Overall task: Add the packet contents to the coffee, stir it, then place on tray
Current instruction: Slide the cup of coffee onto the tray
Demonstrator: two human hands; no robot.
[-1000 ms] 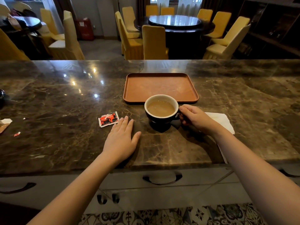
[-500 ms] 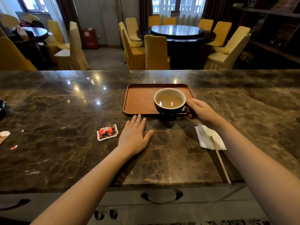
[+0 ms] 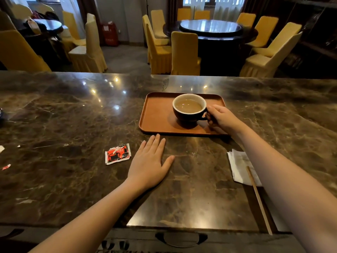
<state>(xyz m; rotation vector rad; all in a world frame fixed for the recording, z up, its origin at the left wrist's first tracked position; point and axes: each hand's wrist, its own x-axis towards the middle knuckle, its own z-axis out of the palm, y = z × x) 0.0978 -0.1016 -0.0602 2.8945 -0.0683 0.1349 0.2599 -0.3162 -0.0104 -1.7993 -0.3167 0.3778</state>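
A dark cup (image 3: 188, 115) with a white rim, full of light brown coffee, stands on the brown tray (image 3: 156, 117) on the marble counter. My right hand (image 3: 221, 118) is closed on the cup's handle at the tray's right side. My left hand (image 3: 148, 164) lies flat on the counter just in front of the tray, fingers spread, holding nothing. A torn red and white packet (image 3: 118, 154) lies left of that hand. A wooden stir stick (image 3: 259, 199) rests partly on a white napkin (image 3: 238, 167) under my right forearm.
The dark marble counter (image 3: 73, 125) runs wide to both sides, with small paper scraps (image 3: 5, 167) at its left edge. Drawer handles (image 3: 180, 239) sit below the front edge. Yellow chairs (image 3: 184, 53) and a round table (image 3: 211, 27) stand beyond the counter.
My right hand carried the cup from the counter forward onto the tray, where it now stands. My left hand stayed flat on the counter. The stir stick and napkin came into view.
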